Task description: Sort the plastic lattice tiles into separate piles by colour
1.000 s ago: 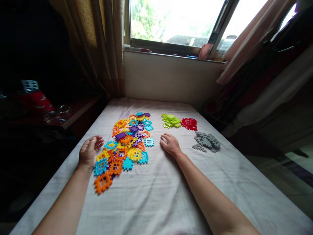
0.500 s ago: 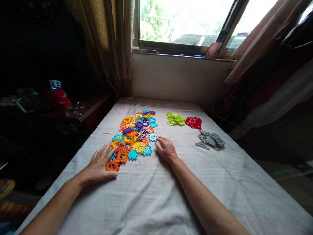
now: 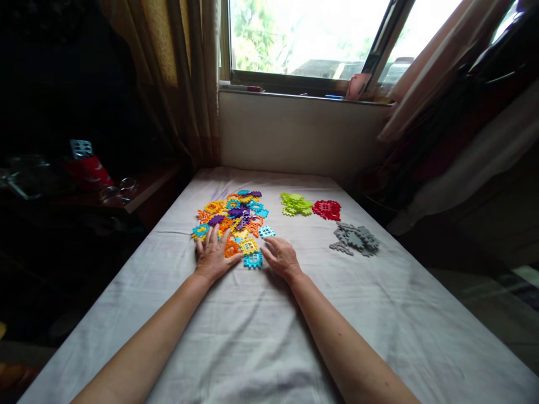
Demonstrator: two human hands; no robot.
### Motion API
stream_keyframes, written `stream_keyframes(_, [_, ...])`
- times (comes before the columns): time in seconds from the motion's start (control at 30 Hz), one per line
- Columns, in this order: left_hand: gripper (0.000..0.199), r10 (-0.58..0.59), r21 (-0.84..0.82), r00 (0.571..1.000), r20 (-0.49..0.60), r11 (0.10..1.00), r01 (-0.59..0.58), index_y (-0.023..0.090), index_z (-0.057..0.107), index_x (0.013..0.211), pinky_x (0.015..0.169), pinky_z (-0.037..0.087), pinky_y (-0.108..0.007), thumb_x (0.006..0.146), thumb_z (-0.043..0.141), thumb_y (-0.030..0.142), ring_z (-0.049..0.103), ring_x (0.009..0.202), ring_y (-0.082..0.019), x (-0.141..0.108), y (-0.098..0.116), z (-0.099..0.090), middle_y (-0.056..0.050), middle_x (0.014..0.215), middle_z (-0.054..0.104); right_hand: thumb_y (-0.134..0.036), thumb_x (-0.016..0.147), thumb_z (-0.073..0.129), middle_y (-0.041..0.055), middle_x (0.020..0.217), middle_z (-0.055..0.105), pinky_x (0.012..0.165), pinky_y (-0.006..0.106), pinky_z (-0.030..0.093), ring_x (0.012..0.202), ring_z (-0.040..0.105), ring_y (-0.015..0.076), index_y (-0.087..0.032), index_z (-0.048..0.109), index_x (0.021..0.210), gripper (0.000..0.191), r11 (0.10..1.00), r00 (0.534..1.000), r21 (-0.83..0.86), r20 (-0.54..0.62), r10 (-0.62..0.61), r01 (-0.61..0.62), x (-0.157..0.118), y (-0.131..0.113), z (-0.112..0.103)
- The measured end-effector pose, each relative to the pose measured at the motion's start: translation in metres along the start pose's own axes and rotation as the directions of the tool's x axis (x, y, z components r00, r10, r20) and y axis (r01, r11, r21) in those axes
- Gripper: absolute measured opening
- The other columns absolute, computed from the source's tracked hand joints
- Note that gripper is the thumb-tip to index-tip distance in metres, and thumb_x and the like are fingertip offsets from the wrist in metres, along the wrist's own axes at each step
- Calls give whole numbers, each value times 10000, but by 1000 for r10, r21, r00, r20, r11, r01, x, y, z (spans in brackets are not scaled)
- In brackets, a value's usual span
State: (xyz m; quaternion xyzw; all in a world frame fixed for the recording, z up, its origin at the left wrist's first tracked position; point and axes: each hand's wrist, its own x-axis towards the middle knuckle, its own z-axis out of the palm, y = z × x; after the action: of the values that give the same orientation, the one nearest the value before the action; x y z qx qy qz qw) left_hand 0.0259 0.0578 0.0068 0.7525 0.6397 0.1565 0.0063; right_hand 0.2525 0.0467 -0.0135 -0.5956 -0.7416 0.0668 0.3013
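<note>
A mixed pile of orange, yellow, blue and purple notched plastic pieces [image 3: 240, 216] lies on the pale sheet. My left hand [image 3: 214, 258] rests with spread fingers on the pile's near left part, covering some pieces. Close to the pile's right edge is my right hand [image 3: 283, 257], its fingers apart, beside a light blue window piece [image 3: 266, 231]. Between the two hands lies a blue square piece [image 3: 253, 260]. Farther right are separate heaps of green pieces [image 3: 296, 204], red pieces [image 3: 327, 210] and grey pieces [image 3: 357, 239].
The sheet-covered surface [image 3: 269, 336] reaches to the wall under a window. On the left, a dark table [image 3: 145, 191] holds a red container [image 3: 90, 171] and glasses [image 3: 119, 192]. Curtains hang on both sides, and a pink cup [image 3: 357, 86] stands on the sill.
My left hand has moved forward and right, and the near end of the pile is now pushed together. My right hand stays by the pile's right edge. The view has shifted slightly.
</note>
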Motion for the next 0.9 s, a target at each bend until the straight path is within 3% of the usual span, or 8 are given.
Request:
stream_keyframes(0.17, [729, 39, -34, 996, -84, 999, -42, 237, 461, 1469, 1175, 188, -614, 844, 568, 595, 308, 1468, -349, 9, -10, 3, -160, 1588, 359, -621, 728, 748, 156, 1501, 476, 1099, 496, 351, 1378, 425, 339, -260, 559, 1404, 789, 982, 986, -108, 80, -149, 157, 1, -4, 1])
stream_keyframes(0.27, [607, 29, -86, 986, -163, 995, -43, 239, 523, 1414, 1173, 211, -591, 904, 464, 561, 373, 1433, -320, 17, -34, 1, -144, 1545, 434, -607, 810, 682, 163, 1485, 492, 1093, 498, 349, 1376, 426, 333, -256, 566, 1395, 692, 977, 989, -176, 105, -102, 120, 12, -5, 3])
stream_keyframes(0.43, [546, -138, -175, 938, -319, 981, 85, 175, 599, 1296, 1140, 297, -554, 937, 349, 502, 488, 1338, -322, 38, -89, -3, -171, 1402, 580, -498, 888, 632, 128, 1446, 546, 1102, 449, 362, 1328, 487, 284, -258, 608, 1338, 510, 981, 994, -164, 45, -97, 103, 47, -2, 8])
stream_keyframes(0.57, [596, -177, -240, 945, -275, 964, 110, 150, 587, 1300, 1065, 426, -451, 941, 291, 524, 567, 1250, -306, 45, -108, 3, -170, 1325, 630, -481, 925, 572, 106, 1432, 557, 1093, 411, 400, 1302, 515, 260, -272, 611, 1331, 458, 995, 1000, -101, 4, -16, 17, 95, 7, 15])
stream_keyframes(0.73, [615, -129, -154, 976, -177, 983, 102, 182, 532, 1379, 1132, 334, -541, 955, 278, 548, 496, 1338, -314, 39, -101, 12, -155, 1433, 559, -553, 909, 554, 130, 1482, 487, 1115, 460, 394, 1366, 456, 300, -272, 543, 1407, 572, 980, 981, -61, 41, 192, -189, 183, 19, 25])
stream_keyframes(0.9, [641, -133, -75, 987, -95, 989, 126, 215, 486, 1436, 1170, 275, -536, 945, 323, 593, 439, 1395, -288, 33, -97, 14, -132, 1486, 514, -706, 874, 484, 184, 1509, 442, 1092, 584, 370, 1364, 448, 379, -254, 487, 1461, 741, 921, 911, -49, 140, 389, -386, 261, 27, 40])
